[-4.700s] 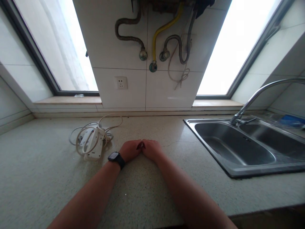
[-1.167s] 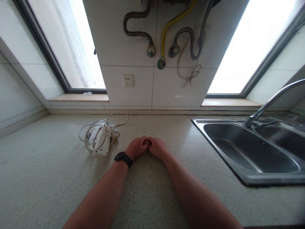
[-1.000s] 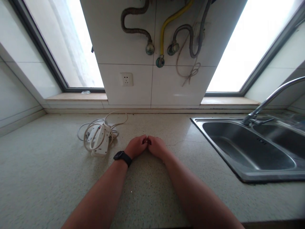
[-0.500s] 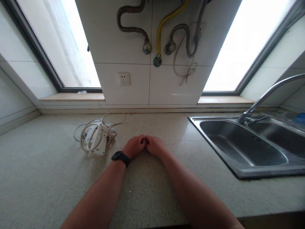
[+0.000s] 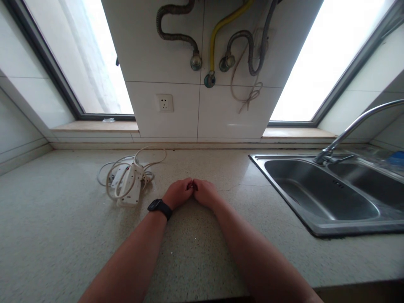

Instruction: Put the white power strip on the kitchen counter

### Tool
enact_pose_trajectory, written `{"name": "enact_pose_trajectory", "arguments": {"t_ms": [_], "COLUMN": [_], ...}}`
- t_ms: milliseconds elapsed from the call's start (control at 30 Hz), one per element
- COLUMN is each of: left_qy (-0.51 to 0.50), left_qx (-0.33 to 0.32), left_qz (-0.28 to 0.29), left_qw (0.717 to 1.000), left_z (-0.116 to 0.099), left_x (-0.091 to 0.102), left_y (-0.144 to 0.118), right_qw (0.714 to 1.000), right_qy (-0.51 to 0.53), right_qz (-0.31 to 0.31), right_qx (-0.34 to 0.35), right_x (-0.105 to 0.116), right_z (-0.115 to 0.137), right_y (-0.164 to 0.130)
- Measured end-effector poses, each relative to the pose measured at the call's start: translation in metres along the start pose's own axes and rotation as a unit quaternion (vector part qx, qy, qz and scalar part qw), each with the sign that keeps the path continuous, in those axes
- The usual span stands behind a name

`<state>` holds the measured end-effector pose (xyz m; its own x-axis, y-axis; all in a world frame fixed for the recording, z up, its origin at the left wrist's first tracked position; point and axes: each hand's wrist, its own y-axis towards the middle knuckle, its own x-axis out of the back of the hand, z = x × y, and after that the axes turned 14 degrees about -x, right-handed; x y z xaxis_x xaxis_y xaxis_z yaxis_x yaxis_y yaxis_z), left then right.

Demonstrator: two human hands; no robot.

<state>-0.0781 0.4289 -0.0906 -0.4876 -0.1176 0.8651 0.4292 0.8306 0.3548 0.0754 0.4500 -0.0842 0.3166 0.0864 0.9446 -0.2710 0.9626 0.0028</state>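
Note:
My left hand (image 5: 178, 192) is curled into a fist on the speckled countertop (image 5: 195, 261), and a black watch (image 5: 160, 208) sits on that wrist. My right hand (image 5: 204, 192) is closed too, and its knuckles touch those of the left. Nothing shows in either fist. To the left of my hands lies a white power strip (image 5: 132, 188) with its pale cable (image 5: 110, 182) looped loosely over and around it.
A steel double sink (image 5: 322, 189) with a chrome faucet (image 5: 350, 128) is set into the counter on the right. On the tiled back wall are a socket (image 5: 164, 103), a yellow hose (image 5: 213, 46) and corrugated pipes (image 5: 176, 38). Windows flank this wall.
My hands stay closed in the same place. Only the camera view has shifted very slightly.

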Motion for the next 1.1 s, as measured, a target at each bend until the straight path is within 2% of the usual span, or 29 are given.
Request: {"name": "enact_pose_trajectory", "arguments": {"t_ms": [1100], "left_qy": [0.006], "left_qx": [0.01], "left_qz": [-0.002], "left_qw": [1.0], "left_z": [0.0008], "left_x": [0.0005], "left_y": [0.0002], "right_qw": [1.0], "right_qy": [-0.006], "right_qz": [-0.001], "right_qx": [-0.006], "right_x": [-0.0022], "right_z": [0.0005], "right_y": [0.0036]}}
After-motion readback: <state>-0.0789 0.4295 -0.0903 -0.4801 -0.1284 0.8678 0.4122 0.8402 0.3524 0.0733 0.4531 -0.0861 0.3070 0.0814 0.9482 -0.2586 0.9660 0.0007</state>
